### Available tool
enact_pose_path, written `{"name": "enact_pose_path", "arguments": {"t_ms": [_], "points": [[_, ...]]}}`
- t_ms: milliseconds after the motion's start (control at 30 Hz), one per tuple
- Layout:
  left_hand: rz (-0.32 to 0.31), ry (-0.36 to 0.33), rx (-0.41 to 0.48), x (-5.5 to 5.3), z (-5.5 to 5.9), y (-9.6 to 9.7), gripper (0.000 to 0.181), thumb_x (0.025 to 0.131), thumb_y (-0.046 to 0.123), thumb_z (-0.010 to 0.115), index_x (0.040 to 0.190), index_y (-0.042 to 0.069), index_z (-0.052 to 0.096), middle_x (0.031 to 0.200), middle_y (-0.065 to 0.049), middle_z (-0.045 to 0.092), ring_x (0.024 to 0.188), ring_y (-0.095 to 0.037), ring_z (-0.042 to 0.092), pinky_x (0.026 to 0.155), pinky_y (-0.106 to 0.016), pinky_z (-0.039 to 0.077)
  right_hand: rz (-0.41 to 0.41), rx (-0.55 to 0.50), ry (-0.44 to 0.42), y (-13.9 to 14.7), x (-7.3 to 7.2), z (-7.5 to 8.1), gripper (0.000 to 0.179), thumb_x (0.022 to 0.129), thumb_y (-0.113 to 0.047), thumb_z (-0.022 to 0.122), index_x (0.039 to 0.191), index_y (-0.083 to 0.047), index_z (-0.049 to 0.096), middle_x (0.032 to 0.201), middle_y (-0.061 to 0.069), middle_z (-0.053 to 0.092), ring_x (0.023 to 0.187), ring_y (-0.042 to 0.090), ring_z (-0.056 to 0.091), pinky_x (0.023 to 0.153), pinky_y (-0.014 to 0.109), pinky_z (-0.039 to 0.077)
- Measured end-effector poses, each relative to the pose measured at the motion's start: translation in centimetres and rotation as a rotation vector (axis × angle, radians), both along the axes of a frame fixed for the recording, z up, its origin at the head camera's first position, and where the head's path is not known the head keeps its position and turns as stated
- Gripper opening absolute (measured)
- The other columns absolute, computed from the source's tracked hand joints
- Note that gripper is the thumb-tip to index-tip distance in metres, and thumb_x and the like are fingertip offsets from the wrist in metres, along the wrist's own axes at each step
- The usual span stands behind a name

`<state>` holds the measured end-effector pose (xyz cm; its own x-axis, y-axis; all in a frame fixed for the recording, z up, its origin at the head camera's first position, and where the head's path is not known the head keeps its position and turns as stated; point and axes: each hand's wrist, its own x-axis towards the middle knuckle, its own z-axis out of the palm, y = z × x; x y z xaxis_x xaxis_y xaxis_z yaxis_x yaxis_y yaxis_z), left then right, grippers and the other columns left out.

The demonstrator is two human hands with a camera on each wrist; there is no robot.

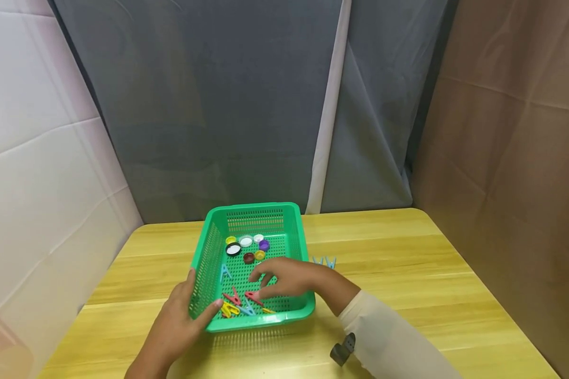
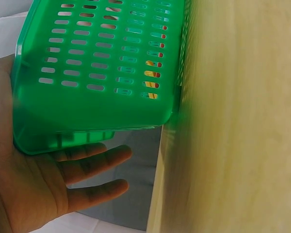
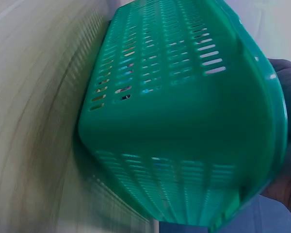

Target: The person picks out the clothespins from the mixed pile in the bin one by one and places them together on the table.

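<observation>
A green plastic basket (image 1: 291, 237) with slotted walls stands on the table. My left hand (image 1: 177, 316) holds its near left corner, thumb over the rim; in the left wrist view the other fingers (image 2: 94, 194) extend straight outside the wall. My right hand (image 1: 284, 279) reaches over the right rim, fingers loosely bent and apart. Its thumb tip is at a red clothespin (image 1: 253, 298), contact unclear. Close by lie another red clothespin (image 1: 232, 297), yellow clothespins (image 1: 229, 309) and blue clothespins (image 1: 225, 272). Several bottle caps (image 1: 233, 249) in mixed colours lie toward the basket's far end.
Right of the basket, blue clothespins (image 1: 331, 262) lie on the wooden table (image 1: 384, 247), partly behind my right forearm. A grey curtain (image 1: 246, 105) hangs along the back, with a white cloth (image 1: 42, 158) on the left and a brown one (image 1: 507, 158) on the right.
</observation>
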<state>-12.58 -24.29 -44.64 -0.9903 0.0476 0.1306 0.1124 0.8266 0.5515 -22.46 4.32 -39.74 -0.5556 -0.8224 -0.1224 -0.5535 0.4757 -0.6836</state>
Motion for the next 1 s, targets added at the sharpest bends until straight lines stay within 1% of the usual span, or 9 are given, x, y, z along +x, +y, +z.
{"name": "enact_pose_path", "arguments": {"t_ms": [100,233,333,400,500,633,733,867,1000], "points": [[0.001,-0.01,-0.003,0.1,-0.1,0.1,0.108,0.105,0.058,0.067,0.172,-0.006,0.012,0.158,-0.038,0.047,0.141,-0.059,0.055,0.11,-0.075,0.048,0.031,0.02,-0.036,-0.6,-0.2,-0.2,0.045,0.11,-0.029,0.068,0.148,-0.005,0.065,0.154,0.012,0.066,0.13,0.018,0.072,0.108,0.026,0.055],[-0.005,-0.027,-0.001,0.2,-0.2,0.2,0.108,0.105,0.059,0.066,0.172,-0.006,0.011,0.16,-0.039,0.045,0.142,-0.061,0.054,0.11,-0.076,0.048,0.066,0.065,-0.062,-1.4,-0.5,-0.5,0.038,0.11,-0.008,0.064,0.148,-0.002,0.064,0.154,0.013,0.065,0.133,0.027,0.072,0.104,0.023,0.056],[-0.013,-0.026,-0.002,0.1,0.0,0.2,0.107,0.106,0.058,0.065,0.172,-0.006,0.01,0.16,-0.039,0.044,0.143,-0.062,0.052,0.11,-0.077,0.047,0.092,0.097,-0.073,-1.8,-0.8,-0.6,0.044,0.107,0.008,0.058,0.149,-0.002,0.063,0.155,0.011,0.064,0.134,0.028,0.071,0.101,0.02,0.056],[-0.014,-0.024,-0.009,0.0,0.1,0.1,0.107,0.106,0.058,0.065,0.172,-0.007,0.01,0.161,-0.04,0.044,0.143,-0.063,0.052,0.11,-0.077,0.047,0.11,0.115,-0.089,-2.1,-0.9,-0.7,0.05,0.105,0.013,0.053,0.151,-0.004,0.062,0.155,0.009,0.063,0.133,0.025,0.072,0.1,0.02,0.057],[-0.015,-0.036,-0.016,-0.1,0.4,0.1,0.107,0.107,0.059,0.063,0.172,-0.007,0.01,0.161,-0.04,0.043,0.144,-0.063,0.051,0.11,-0.077,0.047,0.126,0.141,-0.11,-2.5,-1.1,-0.9,0.054,0.104,0.016,0.049,0.152,-0.007,0.062,0.154,0.008,0.063,0.13,0.02,0.072,0.098,0.019,0.057],[-0.017,-0.041,-0.022,-0.3,0.5,0.0,0.108,0.107,0.06,0.063,0.172,-0.007,0.01,0.161,-0.04,0.043,0.144,-0.063,0.05,0.111,-0.077,0.047,0.138,0.157,-0.131,-2.8,-1.2,-1.0,0.053,0.106,0.016,0.048,0.152,-0.006,0.061,0.154,0.01,0.063,0.131,0.021,0.072,0.099,0.019,0.056],[-0.016,-0.038,-0.02,-0.3,0.4,0.0,0.108,0.106,0.059,0.064,0.172,-0.007,0.01,0.161,-0.041,0.043,0.144,-0.063,0.051,0.111,-0.077,0.046,0.158,0.176,-0.116,-3.0,-1.0,-1.0,0.051,0.107,0.013,0.049,0.152,-0.006,0.062,0.156,0.009,0.063,0.134,0.021,0.071,0.102,0.019,0.055],[-0.015,-0.026,-0.02,-0.2,0.2,-0.1,0.108,0.106,0.058,0.065,0.172,-0.008,0.01,0.16,-0.042,0.044,0.143,-0.063,0.051,0.111,-0.077,0.046,0.178,0.224,-0.088,-3.2,-0.9,-1.1,0.052,0.108,0.011,0.047,0.154,-0.01,0.062,0.159,0.005,0.062,0.138,0.019,0.068,0.107,0.02,0.053],[-0.017,-0.024,-0.02,-0.3,0.2,0.0,0.108,0.106,0.058,0.065,0.172,-0.008,0.009,0.16,-0.042,0.043,0.143,-0.063,0.051,0.111,-0.077,0.046,0.163,0.27,-0.093,-3.5,-0.5,-1.1,0.06,0.106,0.014,0.045,0.157,-0.014,0.06,0.161,0.002,0.061,0.141,0.018,0.066,0.108,0.02,0.053]]}}
